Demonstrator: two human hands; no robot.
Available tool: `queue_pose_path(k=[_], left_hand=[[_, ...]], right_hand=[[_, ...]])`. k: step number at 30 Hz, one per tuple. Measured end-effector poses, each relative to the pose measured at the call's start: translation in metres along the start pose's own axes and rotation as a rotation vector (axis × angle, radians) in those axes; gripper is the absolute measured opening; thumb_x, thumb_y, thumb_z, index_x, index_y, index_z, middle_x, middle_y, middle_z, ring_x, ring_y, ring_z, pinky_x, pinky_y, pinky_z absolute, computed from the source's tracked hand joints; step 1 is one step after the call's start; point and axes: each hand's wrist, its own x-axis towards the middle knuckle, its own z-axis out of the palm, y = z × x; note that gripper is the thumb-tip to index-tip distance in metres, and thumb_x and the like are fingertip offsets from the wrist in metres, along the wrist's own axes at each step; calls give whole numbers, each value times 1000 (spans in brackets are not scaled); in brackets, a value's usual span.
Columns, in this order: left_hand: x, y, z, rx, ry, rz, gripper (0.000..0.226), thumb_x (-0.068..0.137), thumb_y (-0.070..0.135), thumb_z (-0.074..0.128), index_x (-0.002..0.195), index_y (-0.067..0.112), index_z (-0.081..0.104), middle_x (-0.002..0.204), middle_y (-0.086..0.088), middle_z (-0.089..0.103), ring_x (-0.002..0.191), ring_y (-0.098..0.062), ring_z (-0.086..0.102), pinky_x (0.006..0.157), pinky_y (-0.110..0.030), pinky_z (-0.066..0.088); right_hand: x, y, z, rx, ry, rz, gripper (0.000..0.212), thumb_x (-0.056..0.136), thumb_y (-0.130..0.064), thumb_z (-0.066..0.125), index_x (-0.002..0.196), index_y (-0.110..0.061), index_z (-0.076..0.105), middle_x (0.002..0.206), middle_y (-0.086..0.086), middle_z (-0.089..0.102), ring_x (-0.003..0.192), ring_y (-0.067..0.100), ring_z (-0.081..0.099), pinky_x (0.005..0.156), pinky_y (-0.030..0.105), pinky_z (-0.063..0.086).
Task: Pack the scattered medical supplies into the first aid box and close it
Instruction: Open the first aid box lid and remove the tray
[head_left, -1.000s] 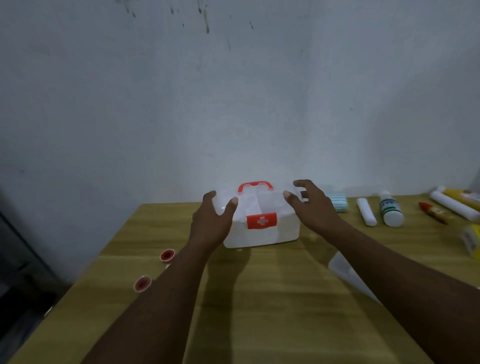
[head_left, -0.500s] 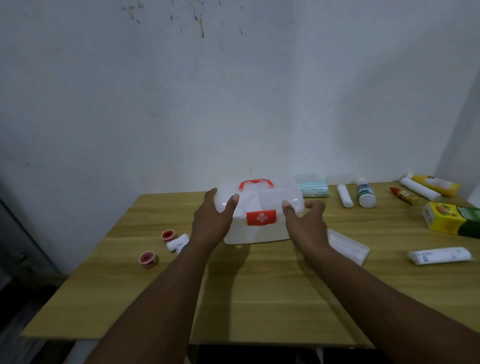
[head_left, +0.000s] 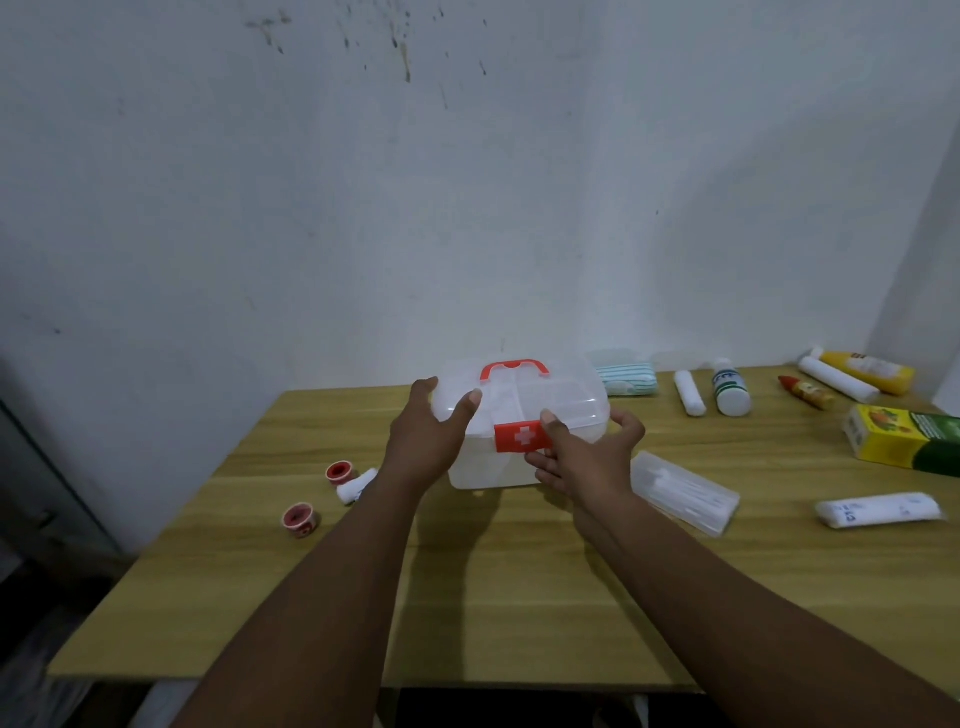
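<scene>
While the first aid box (head_left: 524, 431) sits lid-down mid-surface (head_left: 519, 597), left hand (head_left: 428, 441) clamps its lid corner, right hand (head_left: 587, 457) grips the latch, hiding its front right wall.

You are working in dim, bluish light; your arms are casting soft shadows toward you on the table (head_left: 519, 597). The box lid (head_left: 524, 395) is glaring white. Edges are bending and blurring.

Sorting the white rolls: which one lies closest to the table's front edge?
The wrapped white roll with dark print, alone at the right front. The plain roll and the long roll lie far back near the wall.
</scene>
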Motion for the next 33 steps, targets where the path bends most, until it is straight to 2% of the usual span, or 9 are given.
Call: queue_pose_path(k=[9,12,15,18,20,25,28,31,33], left_hand=[[-1,0,2,16,2,2,82,86,67,57,151,23,32,148,-10,50,128,-33,53,99,-49,51],[0,0,1,6,-1,1,82,85,67,58,150,23,32,146,-10,52,127,-32,54,99,-47,51],[1,0,-1,-1,-7,-9,82,85,67,60,149,24,33,146,-10,52,127,-32,54,97,-45,51],[2,-1,-2,-4,-19,-6,83,83,69,60,149,26,33,149,-9,49,130,-32,52,99,-46,50],[2,-3,-2,-8,-23,-5,83,83,69,59,150,27,33,150,-8,48,131,-32,51,98,-44,50],[3,-2,-2,-11,-28,-7,84,83,69,59,150,27,32,151,-9,47,132,-32,50,98,-45,50],[1,-2,-2,-16,-30,-5,82,84,67,60,150,27,32,150,-9,47,131,-32,50,94,-42,50],[0,-2,-2,-15,-48,0,83,84,68,60,150,27,32,151,-9,46,132,-32,50,97,-45,50],[-3,-3,-1,-30,-70,0,81,84,65,61,150,28,33,150,-9,46,131,-32,50,98,-47,51]], right_hand=[[4,4,6,172,41,124,77,79,-22,82,133,-32,28,109,14,62,82,26,73,60,33,62],[12,5,11,182,72,103,66,79,-20,81,132,-13,43,105,16,66,66,18,68,47,25,52],[14,5,11,84,70,75,57,82,-25,77,129,-8,49,99,19,71,58,19,72,46,22,52],[6,1,-4,94,6,73,46,91,-18,62,133,-7,45,90,22,73,65,27,76,51,30,57],[-1,-6,-17,137,-48,47,56,91,-5,53,143,-15,34,87,24,72,74,32,75,62,38,60],[-7,-25,-39,57,-230,-121,72,79,13,68,138,-17,39,93,24,71,83,34,75,79,43,61],[1,-26,-41,-289,-251,-289,74,71,0,84,134,-17,48,87,16,70,80,24,73,71,33,62],[11,-25,-36,-617,-124,-513,63,66,-34,90,119,-20,59,76,3,65,70,15,63,62,25,51],[20,-22,-37,-809,23,-660,69,64,-56,84,120,-23,58,91,1,61,85,15,56,69,27,46]])
